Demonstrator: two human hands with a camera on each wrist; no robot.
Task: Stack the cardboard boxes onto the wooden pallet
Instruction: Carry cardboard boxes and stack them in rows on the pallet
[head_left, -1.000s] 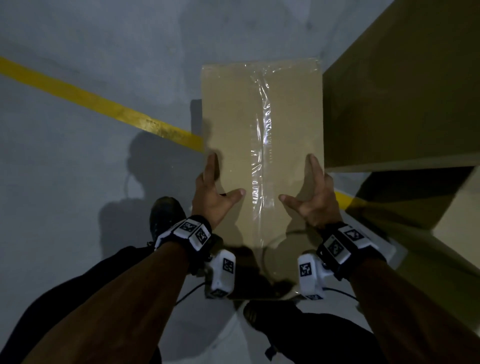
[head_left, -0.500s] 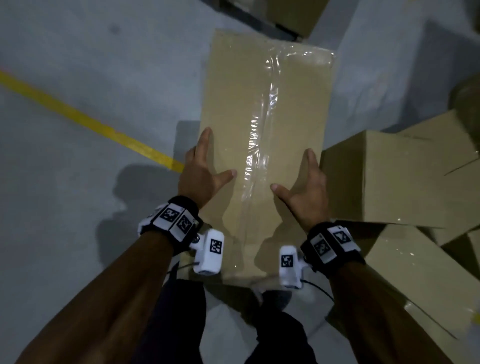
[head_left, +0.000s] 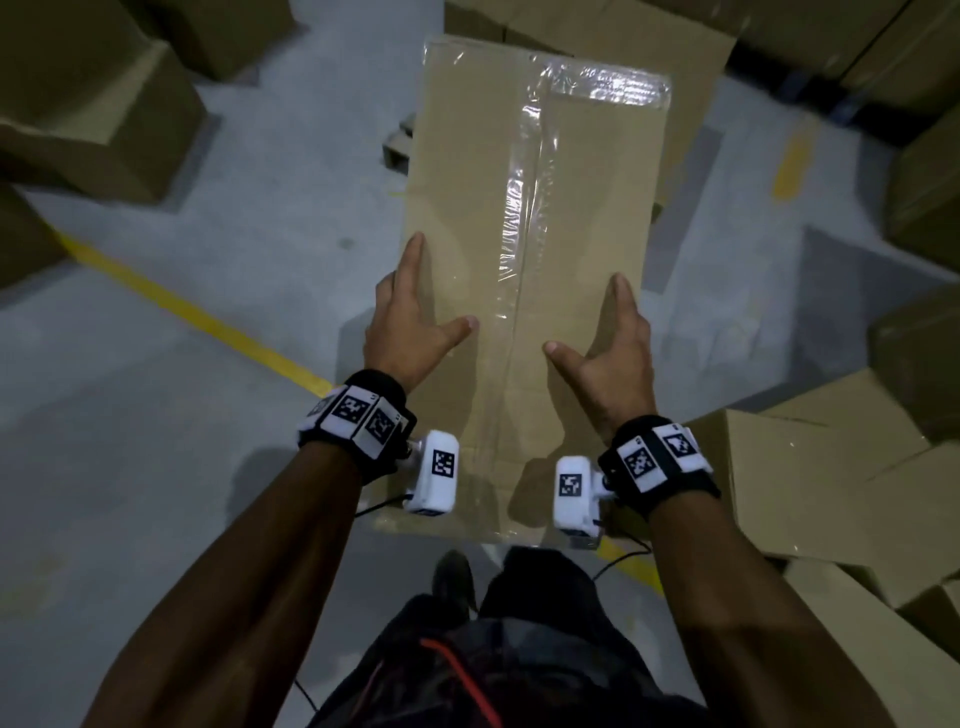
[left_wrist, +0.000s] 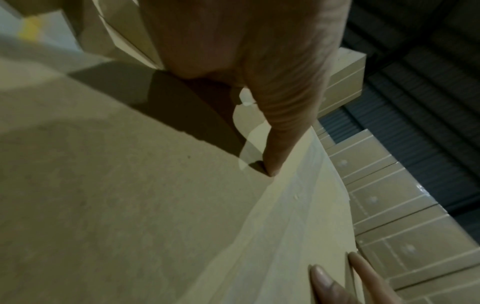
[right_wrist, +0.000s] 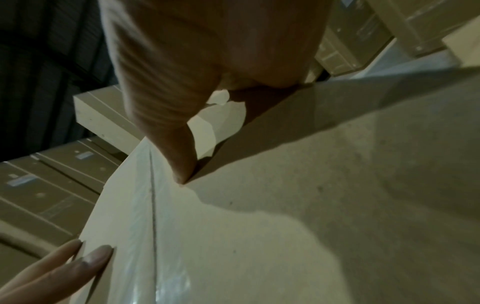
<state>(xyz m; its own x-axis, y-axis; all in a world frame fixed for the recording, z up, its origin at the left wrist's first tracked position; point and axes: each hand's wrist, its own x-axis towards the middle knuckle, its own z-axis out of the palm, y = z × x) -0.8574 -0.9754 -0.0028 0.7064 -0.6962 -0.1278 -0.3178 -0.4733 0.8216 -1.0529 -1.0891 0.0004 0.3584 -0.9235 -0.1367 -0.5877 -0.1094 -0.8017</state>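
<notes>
1. Between the two hands, held out in front of the person and clear of the grey floor (head_left: 156, 467), is a long cardboard box (head_left: 545, 218) with clear tape down its top seam.
2. The left hand (head_left: 410, 327) clamps the box's left side: fingers run straight along the edge and over it, and the thumb lies flat on the top face. The right hand (head_left: 613, 348) mirrors it on the right side, thumb on top. Both press the box with straight fingers; neither curls round it.
3. Beyond the box's far end, a piece of what looks like wooden pallet (head_left: 397, 143) peeks out at its left, with flat cardboard (head_left: 623, 31) lying behind; how much is loaded there I cannot tell.
4. Loose boxes (head_left: 810, 488) lie tumbled at the right, and more (head_left: 88, 104) sit at the upper left, so I judge plenty of stacking remains.
5. The wrist views show rows of taped boxes (left_wrist: 384, 205) ahead, but whether they sit on the pallet is not clear.
6. This box is in the carry stage: lifted, not yet set down.
</notes>
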